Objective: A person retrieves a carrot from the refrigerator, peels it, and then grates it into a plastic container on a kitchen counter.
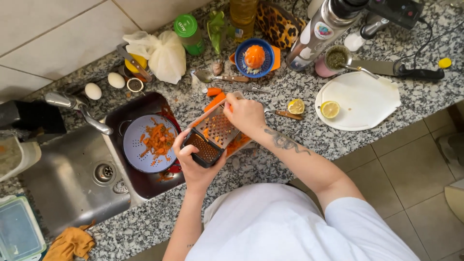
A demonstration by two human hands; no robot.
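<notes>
Left hand (193, 162): wrapped around the dark lower end of a box grater (212, 135), fingers (180, 140) curled over its edge, thumb on the near side.
Right hand (246, 115): closed over a carrot piece (230, 107) at the upper end of the grater, fingers pressed together around it; only a sliver of orange visible.
Grater: tilted, lying slantwise on the table (290, 140) just right of the sink, metal face up, flecked with orange shreds.
Grated carrot (238, 143): heaped under and beside the right edge of the grater.
Spare carrot pieces (214, 96): two orange chunks on the table just above the grater, touching its top corner or nearly so, hard to tell which.
Sink (82, 188): steel, left of the grater, with a dark pan (145, 107) holding a pale blue colander (135, 145) scattered with carrot peelings (157, 139).
Tap (79, 108): chrome, reaching over the sink's back edge.
Eggs (104, 85): two, white, at the wall behind the sink.
Juicer (254, 58): blue, orange half on top, beyond the right hand.
White cutting board (360, 99): well to the right, one lemon half (330, 109) on it, another (296, 106) on the table beside a wooden-handled knife (285, 114).
</notes>
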